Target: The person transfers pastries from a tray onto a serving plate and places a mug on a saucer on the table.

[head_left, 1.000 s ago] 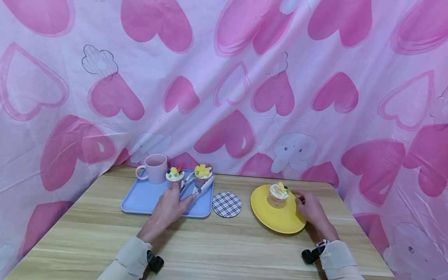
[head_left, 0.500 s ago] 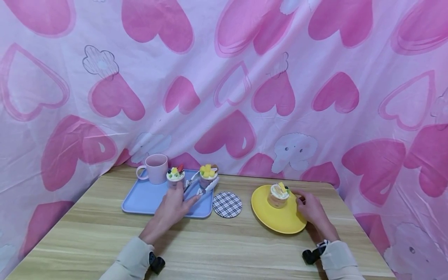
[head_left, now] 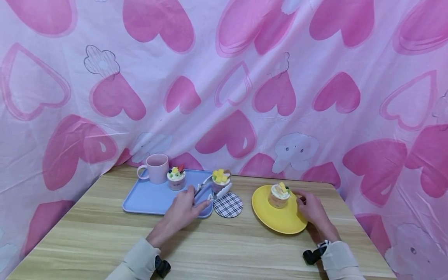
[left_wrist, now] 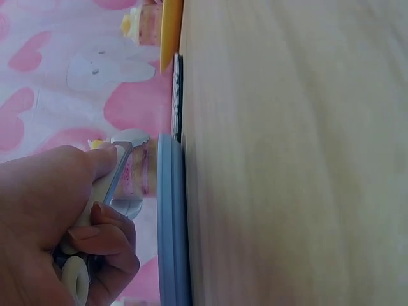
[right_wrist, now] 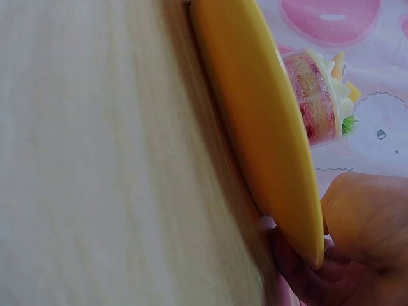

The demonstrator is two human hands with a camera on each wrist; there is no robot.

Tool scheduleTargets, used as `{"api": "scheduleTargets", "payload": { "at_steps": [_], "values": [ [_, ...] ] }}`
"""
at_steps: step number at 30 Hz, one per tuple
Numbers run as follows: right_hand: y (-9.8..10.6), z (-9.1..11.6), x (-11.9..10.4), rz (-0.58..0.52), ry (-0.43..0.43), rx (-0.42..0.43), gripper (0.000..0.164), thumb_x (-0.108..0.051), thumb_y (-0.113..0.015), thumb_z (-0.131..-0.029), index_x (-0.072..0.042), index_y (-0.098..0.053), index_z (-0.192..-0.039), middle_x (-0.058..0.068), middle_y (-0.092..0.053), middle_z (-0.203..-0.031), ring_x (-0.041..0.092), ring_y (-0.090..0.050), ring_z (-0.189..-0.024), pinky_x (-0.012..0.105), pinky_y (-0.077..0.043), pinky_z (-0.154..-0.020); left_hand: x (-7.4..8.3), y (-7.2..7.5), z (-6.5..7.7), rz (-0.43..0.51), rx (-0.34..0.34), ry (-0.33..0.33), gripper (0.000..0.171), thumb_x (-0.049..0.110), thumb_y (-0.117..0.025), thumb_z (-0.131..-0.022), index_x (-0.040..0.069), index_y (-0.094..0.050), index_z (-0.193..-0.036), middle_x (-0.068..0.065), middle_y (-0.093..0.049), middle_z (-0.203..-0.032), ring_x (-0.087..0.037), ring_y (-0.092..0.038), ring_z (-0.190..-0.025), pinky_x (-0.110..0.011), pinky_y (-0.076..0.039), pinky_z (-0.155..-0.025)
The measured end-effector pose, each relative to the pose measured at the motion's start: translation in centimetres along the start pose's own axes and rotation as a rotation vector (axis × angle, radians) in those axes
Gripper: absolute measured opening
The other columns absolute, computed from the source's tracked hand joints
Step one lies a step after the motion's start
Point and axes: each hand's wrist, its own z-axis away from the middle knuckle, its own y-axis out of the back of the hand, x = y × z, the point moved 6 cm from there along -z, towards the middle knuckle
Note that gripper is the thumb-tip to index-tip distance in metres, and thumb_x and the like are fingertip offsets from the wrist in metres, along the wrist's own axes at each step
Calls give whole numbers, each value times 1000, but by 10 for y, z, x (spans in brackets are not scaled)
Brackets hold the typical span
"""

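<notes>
In the head view, my left hand (head_left: 182, 210) grips a pair of tongs (head_left: 224, 191) with white tips. Between the tips is a dessert cup (head_left: 220, 177) topped with yellow cubes, over the right edge of the blue tray (head_left: 148, 202) and beside the checked coaster (head_left: 228, 205). The left wrist view has my fingers curled round the tong handle (left_wrist: 102, 185). My right hand (head_left: 312, 210) holds the rim of a yellow plate (head_left: 283, 223), thumb above and fingers under it in the right wrist view. Another dessert cup (head_left: 279, 196) stands on that plate.
A pink mug (head_left: 157, 169) and a dessert cup (head_left: 176, 181) with a strawberry piece stand at the back of the tray. Behind the wooden table (head_left: 227, 249) hangs a pink heart-patterned cloth (head_left: 224, 97).
My left hand has moved right with the tongs, carrying the yellow-topped dessert cup from over the tray to its right edge near the coaster. My right hand and the plate have stayed put.
</notes>
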Motion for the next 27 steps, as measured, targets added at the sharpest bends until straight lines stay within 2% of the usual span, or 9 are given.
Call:
{"api": "scheduleTargets", "payload": {
  "at_steps": [9,14,21,27],
  "values": [
    [-1,0,0,5,3,6,47,-4,-50,-109,-9,-58,-155,20,-69,-113,29,-61,-93,34,-52,-74,7,-7,1,-14,-24,-60,53,44,-85,-95,1,-60,-114,-2,-58,-76,-10,-57,-57,-20,-43,-46],
    [0,0,-1,6,12,7,46,-4,-51,-109,-8,-58,-154,20,-69,-112,29,-61,-92,33,-51,-72,12,-8,2,24,-36,-87,51,44,-85,-95,2,-61,-112,-1,-59,-77,-8,-56,-57,-20,-44,-46],
    [4,0,-4,21,54,34,43,-3,-53,-106,-4,-63,-148,20,-71,-106,29,-63,-90,34,-51,-71,23,-10,3,25,-28,-161,49,46,-84,-96,3,-61,-108,0,-58,-76,-7,-56,-59,-23,-46,-47],
    [3,-1,-2,17,51,26,44,-5,-51,-108,-6,-61,-151,19,-71,-107,28,-62,-90,33,-50,-71,31,-15,2,40,-56,-166,51,48,-82,-96,3,-61,-110,0,-58,-76,-6,-53,-55,-22,-43,-45]
  ]
}}
